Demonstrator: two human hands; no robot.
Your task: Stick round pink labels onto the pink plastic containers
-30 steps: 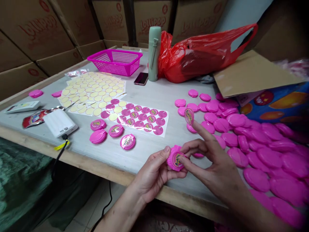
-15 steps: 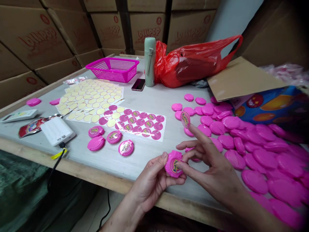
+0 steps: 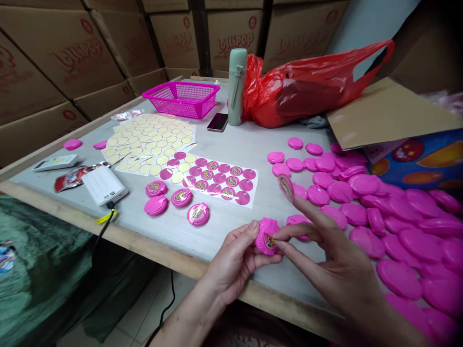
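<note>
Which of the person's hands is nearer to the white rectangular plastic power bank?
Left. The left hand is right of the power bank, near the wooden table edge; the right hand is farther right.

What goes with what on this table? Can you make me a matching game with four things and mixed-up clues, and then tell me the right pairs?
Things:
1. flask
2. basket
3. phone
4. loose sticker

Clues:
A. on a raised fingertip of the right hand
B. lying flat, with a dark screen
C. pale green and standing upright
D. bright pink, with mesh sides

Right pairs: 1-C, 2-D, 3-B, 4-A
</note>
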